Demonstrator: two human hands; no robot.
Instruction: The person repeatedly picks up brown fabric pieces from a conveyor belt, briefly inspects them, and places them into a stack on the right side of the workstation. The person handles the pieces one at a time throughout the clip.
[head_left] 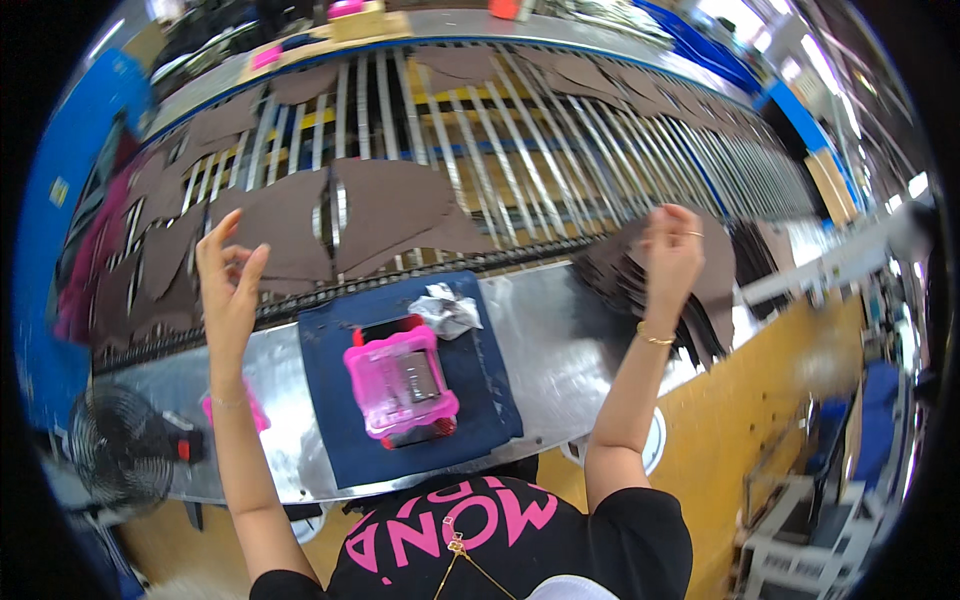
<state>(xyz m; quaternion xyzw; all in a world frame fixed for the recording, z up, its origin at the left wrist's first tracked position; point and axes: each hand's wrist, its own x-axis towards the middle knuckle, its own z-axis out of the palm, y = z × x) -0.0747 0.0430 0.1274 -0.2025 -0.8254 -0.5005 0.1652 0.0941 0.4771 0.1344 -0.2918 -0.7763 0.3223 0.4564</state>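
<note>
My left hand [230,272] is raised above the conveyor's near edge, fingers spread, holding nothing; the nearest thing is a large brown cut piece [280,232] lying on the rollers. My right hand [672,250] is lifted over a fanned stack of dark brown cut pieces [610,268] at the right and pinches the top one, a brown piece [718,278] that hangs behind my wrist. Between my arms a pink plastic box [400,380] sits on a dark blue mat [470,400].
A roller conveyor [560,150] carries several more brown pieces [400,210]. A crumpled white wad [447,310] lies on the mat. A metal tabletop [560,360] spans the front. A small black fan [120,450] stands at lower left. Yellow panel [740,430] at right.
</note>
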